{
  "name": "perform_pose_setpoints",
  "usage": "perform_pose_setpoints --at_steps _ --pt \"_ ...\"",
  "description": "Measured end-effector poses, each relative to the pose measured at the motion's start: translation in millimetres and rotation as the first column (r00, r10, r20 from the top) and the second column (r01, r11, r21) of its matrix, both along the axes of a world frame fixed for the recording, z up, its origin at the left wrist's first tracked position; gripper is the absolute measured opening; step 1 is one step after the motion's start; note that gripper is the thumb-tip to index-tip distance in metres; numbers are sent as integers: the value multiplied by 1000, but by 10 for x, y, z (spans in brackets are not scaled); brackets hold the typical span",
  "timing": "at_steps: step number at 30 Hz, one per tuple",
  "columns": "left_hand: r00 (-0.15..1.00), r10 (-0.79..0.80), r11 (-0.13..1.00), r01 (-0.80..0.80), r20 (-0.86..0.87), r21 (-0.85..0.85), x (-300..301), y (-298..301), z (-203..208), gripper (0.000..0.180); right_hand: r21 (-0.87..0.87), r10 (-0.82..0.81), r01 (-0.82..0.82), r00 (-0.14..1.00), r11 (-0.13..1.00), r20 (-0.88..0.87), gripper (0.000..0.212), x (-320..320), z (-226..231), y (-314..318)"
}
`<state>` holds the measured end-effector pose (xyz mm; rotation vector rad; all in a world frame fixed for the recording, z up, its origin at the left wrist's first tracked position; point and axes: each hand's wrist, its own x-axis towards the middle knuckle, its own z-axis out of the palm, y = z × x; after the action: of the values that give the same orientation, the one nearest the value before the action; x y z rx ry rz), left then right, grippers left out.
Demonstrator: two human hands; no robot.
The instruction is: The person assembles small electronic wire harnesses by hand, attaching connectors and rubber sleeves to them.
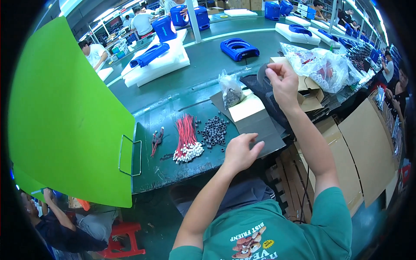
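Note:
My right hand [284, 84] is raised over the far right of the bench, thumb and fingertips pinching a thin dark grey rounded piece [261, 74]. Below it lies black mesh material [264, 93]. Lower down, my left hand [242, 151] hovers near the front edge of a dark grey flat sheet [262, 128], thumb and forefinger apart, nothing visible in it. Left of that hand are a pile of small black ring-like caps [214, 131] and a bundle of red wires with white connectors [187, 141]. A clear bag of small dark parts [233, 92] stands behind the sheet.
A bright green panel [69, 117] with a metal handle borders the left. An open cardboard box [310, 95] and clear plastic bags [323, 65] sit at the right. Blue plastic housings [239, 49] rest on the conveyor beyond. Other people work around; large cardboard [364, 143] leans right.

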<state>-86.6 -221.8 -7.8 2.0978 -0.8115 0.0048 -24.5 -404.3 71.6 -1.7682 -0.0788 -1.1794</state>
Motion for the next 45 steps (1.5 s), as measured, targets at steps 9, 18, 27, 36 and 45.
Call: perform_pose_setpoints --at_steps 9,18,27,36,45 --pt "487 -574 438 -497 -658 -749 -227 389 -298 25 575 459 -337 885 745 -76 19 -985 -467 478" --pt "522 -648 294 -502 -555 -814 -458 475 -395 20 583 543 -382 830 717 -125 21 -1348 -716 864" --pt "554 -449 363 -604 -701 -710 -396 546 -113 20 565 350 -280 937 776 -15 17 -1014 -605 546" --pt "964 53 883 -166 -259 -438 -182 191 -189 21 435 441 -296 852 851 -283 18 -332 -659 296" --pt "998 62 998 -61 21 -24 79 91 -227 30 421 468 -269 732 866 -495 23 7 -769 217"
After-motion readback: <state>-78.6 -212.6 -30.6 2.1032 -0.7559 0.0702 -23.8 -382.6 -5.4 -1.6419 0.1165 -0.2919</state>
